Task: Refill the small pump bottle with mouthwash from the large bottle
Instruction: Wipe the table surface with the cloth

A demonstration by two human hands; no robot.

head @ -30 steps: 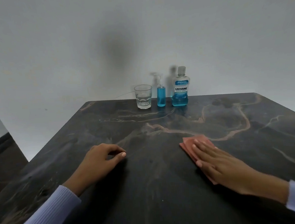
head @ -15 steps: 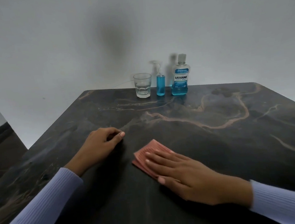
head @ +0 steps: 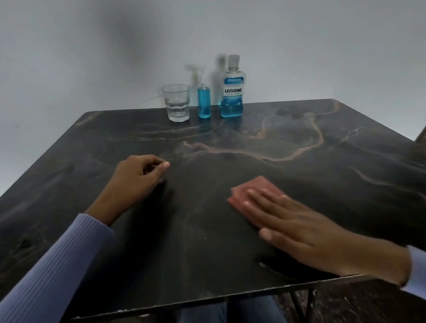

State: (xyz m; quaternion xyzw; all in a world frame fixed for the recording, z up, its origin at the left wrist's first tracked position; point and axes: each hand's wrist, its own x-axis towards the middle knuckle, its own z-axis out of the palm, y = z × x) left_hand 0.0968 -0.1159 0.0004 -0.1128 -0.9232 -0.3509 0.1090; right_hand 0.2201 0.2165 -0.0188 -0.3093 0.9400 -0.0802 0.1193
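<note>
The large mouthwash bottle (head: pixel 233 93), capped and holding blue liquid, stands at the table's far edge by the wall. Just left of it is the small pump bottle (head: pixel 204 99), also blue inside, with a clear pump top. My right hand (head: pixel 301 228) lies flat, fingers spread, pressing a folded pink cloth (head: pixel 250 191) onto the tabletop near the front. My left hand (head: pixel 134 179) rests on the table to the left, fingers loosely curled with nothing in them. Both hands are far from the bottles.
A clear drinking glass (head: pixel 176 103) with a little water stands left of the pump bottle. The dark marble-patterned table (head: pixel 281 135) has its front edge just below my right wrist. A white wall rises behind the bottles.
My right hand has slid the pink cloth across the tabletop, first toward the left and now back to the right. My left hand has stayed put. The view has tilted down.
</note>
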